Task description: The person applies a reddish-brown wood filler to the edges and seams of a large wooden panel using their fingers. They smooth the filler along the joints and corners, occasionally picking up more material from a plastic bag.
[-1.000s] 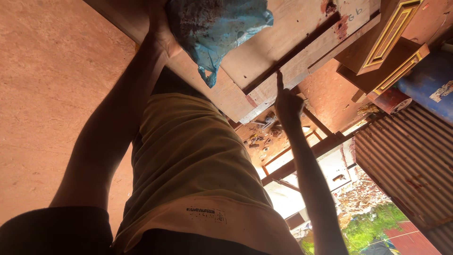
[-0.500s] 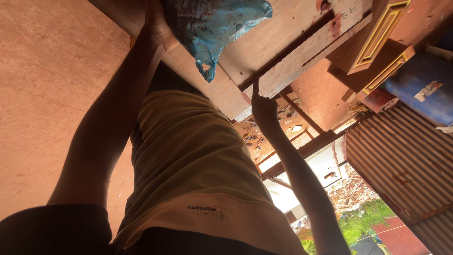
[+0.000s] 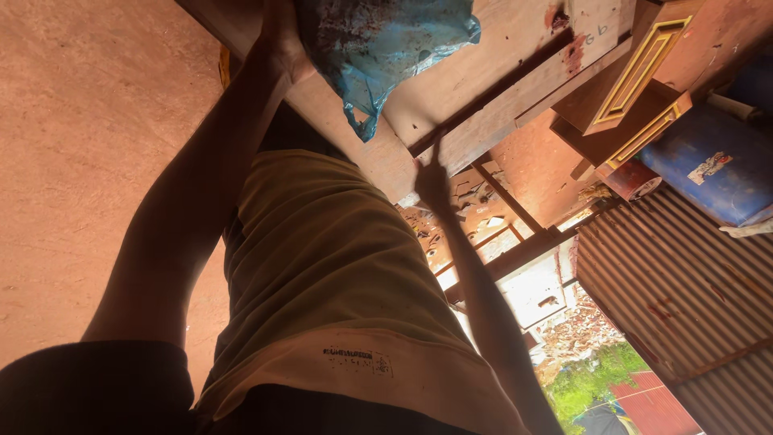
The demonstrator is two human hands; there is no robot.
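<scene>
Both hands are set against a wooden bench (image 3: 515, 97) seen from an odd, tipped angle. At 12 o'clock the left hand (image 3: 278, 36) is laid on the bench edge just beside a crumpled blue plastic bag (image 3: 386, 48); whether its fingers are curled over the edge or pinching the bag cannot be told, since the fingers are cut off by the frame. Near the centre, the right hand (image 3: 435, 181) is raised against the bench rim, its fingers drawn together and pointing up, touching the wood; a grip is not shown. A yellow-trimmed wooden panel (image 3: 636, 72) is seen at 1 o'clock, with a blue drum (image 3: 717, 165) at 2 o'clock.

Several risks may be judged from this. The bag overhangs the rim and could be dragged off if the left hand shifts. The right fingers are pressed on a rough edge, so a splinter could be picked up. The panel looks loosely leaned and might be toppled if the bench is jolted.
</scene>
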